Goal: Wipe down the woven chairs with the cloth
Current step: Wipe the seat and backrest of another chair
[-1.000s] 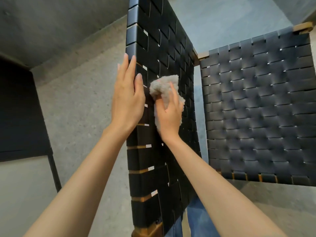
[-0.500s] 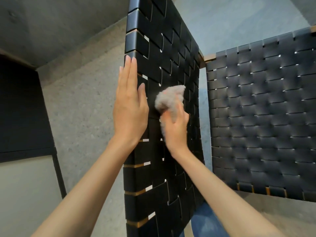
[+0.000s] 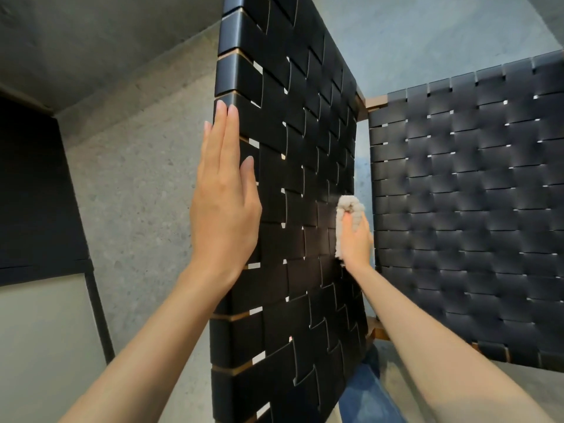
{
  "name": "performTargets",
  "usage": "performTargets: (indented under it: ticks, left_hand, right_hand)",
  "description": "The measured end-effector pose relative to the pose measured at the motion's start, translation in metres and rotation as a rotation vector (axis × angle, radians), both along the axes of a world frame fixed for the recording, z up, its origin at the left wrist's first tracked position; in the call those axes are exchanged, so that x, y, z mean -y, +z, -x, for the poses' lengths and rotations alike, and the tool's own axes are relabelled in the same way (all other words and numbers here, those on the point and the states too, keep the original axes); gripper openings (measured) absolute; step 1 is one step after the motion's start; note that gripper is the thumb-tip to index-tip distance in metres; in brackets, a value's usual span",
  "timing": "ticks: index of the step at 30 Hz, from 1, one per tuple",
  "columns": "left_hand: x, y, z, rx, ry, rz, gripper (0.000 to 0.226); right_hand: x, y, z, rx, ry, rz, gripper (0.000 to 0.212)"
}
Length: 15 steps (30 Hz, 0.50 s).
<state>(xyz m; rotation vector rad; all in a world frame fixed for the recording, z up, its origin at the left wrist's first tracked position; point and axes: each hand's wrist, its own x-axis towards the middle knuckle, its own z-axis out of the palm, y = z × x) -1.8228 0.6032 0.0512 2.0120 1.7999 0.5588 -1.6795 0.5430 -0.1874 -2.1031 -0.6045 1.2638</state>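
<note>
There are two hands, one cloth and two chairs. Closest, at the bottom, a knee in blue jeans (image 3: 369, 395) peeks out. Both bare arms reach forward.

The left hand (image 3: 224, 209) is flat, with its fingers straight and close together. It presses on the left edge of the near black woven strap chair (image 3: 305, 148), whose woven panel stands upright in front of the person. Brown wood shows between the straps along that edge.

The right hand (image 3: 355, 239) has its fingers curled tight round the small fluffy beige cloth (image 3: 348, 209). The cloth is against the weave near the panel's right edge, about halfway up. It looks soft and lumpy (all bunched up), and it pokes out above the hand.

Farther back on the right is the second black woven chair (image 3: 473, 209). Behind everything lies the grey speckled floor (image 3: 137, 178).
</note>
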Motion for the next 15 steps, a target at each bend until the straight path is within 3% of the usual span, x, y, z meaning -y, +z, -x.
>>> performTargets:
  ticks: [3,8,10,15]
  left_hand:
    - [-0.001,0.0,0.001,0.003,0.009,0.005,0.054]
    - [-0.001,0.002,0.0,0.041,0.022,0.014,0.053]
    - [-0.001,0.003,-0.001,0.063,0.032,0.018,0.052]
    - [-0.003,0.005,0.002,0.197,0.062,0.055,0.047]
  right_hand:
    - [0.005,-0.015,-0.005,-0.056,-0.033,0.104,0.047]
    - [-0.003,0.015,0.01,-0.147,-0.155,0.092,0.043]
    - [0.005,0.051,0.027,-0.163,-0.113,-0.028,0.042]
    - [-0.01,0.151,0.063,-0.292,0.065,-0.529,0.06]
